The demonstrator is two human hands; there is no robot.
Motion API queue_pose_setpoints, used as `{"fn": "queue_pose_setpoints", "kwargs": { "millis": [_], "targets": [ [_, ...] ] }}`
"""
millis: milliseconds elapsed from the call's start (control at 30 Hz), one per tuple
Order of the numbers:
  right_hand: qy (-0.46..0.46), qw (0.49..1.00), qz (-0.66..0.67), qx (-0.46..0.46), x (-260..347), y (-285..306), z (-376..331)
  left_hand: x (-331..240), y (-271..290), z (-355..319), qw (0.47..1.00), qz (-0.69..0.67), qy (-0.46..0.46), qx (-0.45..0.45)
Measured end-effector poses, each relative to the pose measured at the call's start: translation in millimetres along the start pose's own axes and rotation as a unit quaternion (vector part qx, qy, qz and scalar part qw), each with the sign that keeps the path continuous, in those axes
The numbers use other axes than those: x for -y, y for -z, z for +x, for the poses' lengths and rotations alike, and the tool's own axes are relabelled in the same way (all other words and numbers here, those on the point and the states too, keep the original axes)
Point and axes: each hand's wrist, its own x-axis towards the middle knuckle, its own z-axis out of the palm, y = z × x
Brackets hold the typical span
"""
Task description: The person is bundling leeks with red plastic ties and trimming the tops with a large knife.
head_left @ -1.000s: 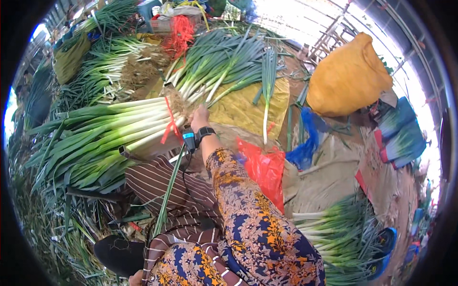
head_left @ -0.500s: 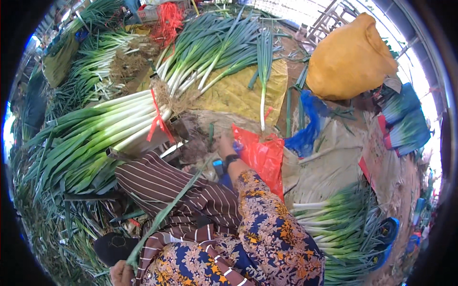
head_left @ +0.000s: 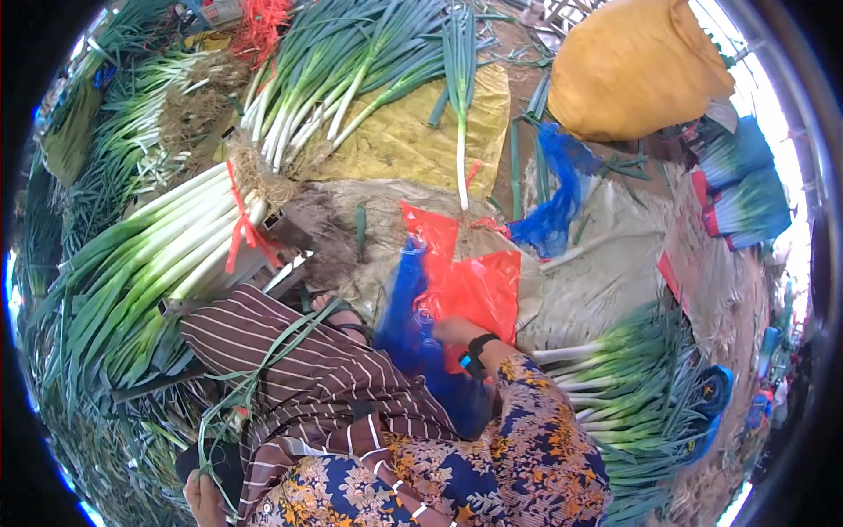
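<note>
- Near, at seven o'clock in the view, thin green leaves (head_left: 255, 383) are held by the left hand (head_left: 202, 499).
- Blue netting (head_left: 407, 303) is apparently grasped by the nearer right hand (head_left: 457, 332), though blurred; its long axis is set from eleven to five, mostly at nine o'clock from that hand.
- Red plastic (head_left: 483, 290) is laid at one.
- Room is left over tan sheeting (head_left: 580, 290) at two, edged by leeks (head_left: 615, 395) toward four.
</note>
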Motion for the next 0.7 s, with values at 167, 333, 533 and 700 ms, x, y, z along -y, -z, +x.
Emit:
{"fn": "queue_pose_setpoints", "kwargs": {
  "millis": [167, 333, 533, 700],
  "targets": [
    [0.206, 0.908, -0.026, -0.364, -19.0, 34.1, -16.3, -22.8, -11.5, 12.5, 1.0, -0.01, -0.003, -0.006],
    [-0.237, 0.919, 0.001, -0.314, -110.5, 72.6, -48.5, -12.1, -11.2, 21.5, 0.997, 0.001, -0.052, -0.055],
    [-0.366, 0.836, -0.23, -0.34, -126.9, 86.9, -56.0, -28.8, -15.5, 15.0, 0.997, 0.032, -0.042, -0.061],
    [-0.131, 0.957, -0.257, 0.025, -31.8, 73.5, 4.7, -25.0, -18.0, 17.8, 0.997, 0.029, 0.002, -0.07]
  ]
}}
